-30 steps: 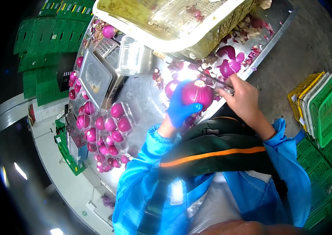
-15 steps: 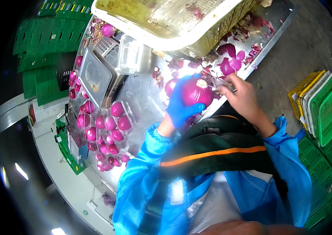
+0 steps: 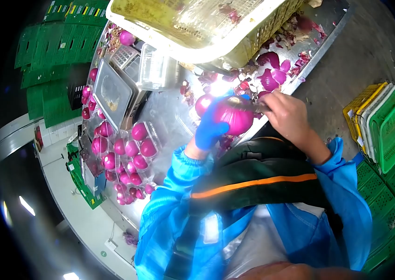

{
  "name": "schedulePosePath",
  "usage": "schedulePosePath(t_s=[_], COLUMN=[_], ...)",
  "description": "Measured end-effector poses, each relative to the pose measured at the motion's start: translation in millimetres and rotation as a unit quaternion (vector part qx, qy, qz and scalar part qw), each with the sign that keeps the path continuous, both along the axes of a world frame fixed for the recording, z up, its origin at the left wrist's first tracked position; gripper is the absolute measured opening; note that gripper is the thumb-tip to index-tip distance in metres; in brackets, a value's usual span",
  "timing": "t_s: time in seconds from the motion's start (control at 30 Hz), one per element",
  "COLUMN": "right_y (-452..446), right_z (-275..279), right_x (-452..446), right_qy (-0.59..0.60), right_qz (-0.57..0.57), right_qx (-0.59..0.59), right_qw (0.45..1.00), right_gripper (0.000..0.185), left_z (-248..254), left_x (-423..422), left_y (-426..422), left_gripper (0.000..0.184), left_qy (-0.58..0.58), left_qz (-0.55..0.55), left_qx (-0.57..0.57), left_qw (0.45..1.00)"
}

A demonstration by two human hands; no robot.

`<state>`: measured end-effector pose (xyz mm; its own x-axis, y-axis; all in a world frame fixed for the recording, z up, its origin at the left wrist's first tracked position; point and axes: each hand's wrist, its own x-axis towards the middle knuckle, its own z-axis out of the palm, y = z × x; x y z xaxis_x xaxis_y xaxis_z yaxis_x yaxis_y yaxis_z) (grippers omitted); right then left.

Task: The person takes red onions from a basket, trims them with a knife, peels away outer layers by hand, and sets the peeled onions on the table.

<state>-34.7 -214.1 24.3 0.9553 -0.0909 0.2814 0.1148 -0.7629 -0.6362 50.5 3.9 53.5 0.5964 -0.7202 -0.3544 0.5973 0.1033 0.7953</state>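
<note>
My left hand, in a blue glove, is wrapped round a large red onion above the table's near edge. My bare right hand is closed on a small knife, whose blade lies against the pale end at the onion's top. Another onion rests just behind my left hand. Loose purple onion skins are scattered on the table beyond my right hand.
A large yellowish crate stands at the back. To the left are a scale, clear plastic trays and several packed onions. Stacked baskets stand at the right.
The knife blade has come across the onion's top, after being beside it half a second ago. My left hand has tilted the onion slightly.
</note>
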Motion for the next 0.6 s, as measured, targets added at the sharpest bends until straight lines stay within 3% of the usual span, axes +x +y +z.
schedulePosePath(t_s=[0.1, 0.3, 0.57, 0.6], right_y=[4, 2, -4, -5], right_z=[21, 11, -46, -55], right_x=[0, 9, 9, 7], right_qy=[-0.008, -0.048, -0.017, -0.006], right_qz=[0.033, 0.068, 0.011, -0.008], right_qx=[-0.016, -0.002, -0.006, -0.015], right_qw=[0.999, 0.996, 1.0, 1.0], right_gripper=[0.02, 0.017, 0.014, 0.014], left_z=[-2, -7, -18, -10], left_x=[2, 0, -2, -6], left_y=[4, 8, 16, 15], left_gripper=[0.09, 0.088, 0.099, 0.095], left_qy=[0.024, 0.086, 0.108, 0.103], left_qz=[-0.013, -0.024, -0.015, -0.019], left_qx=[-0.014, -0.025, 0.004, -0.041], left_qw=[1.0, 0.996, 0.994, 0.994])
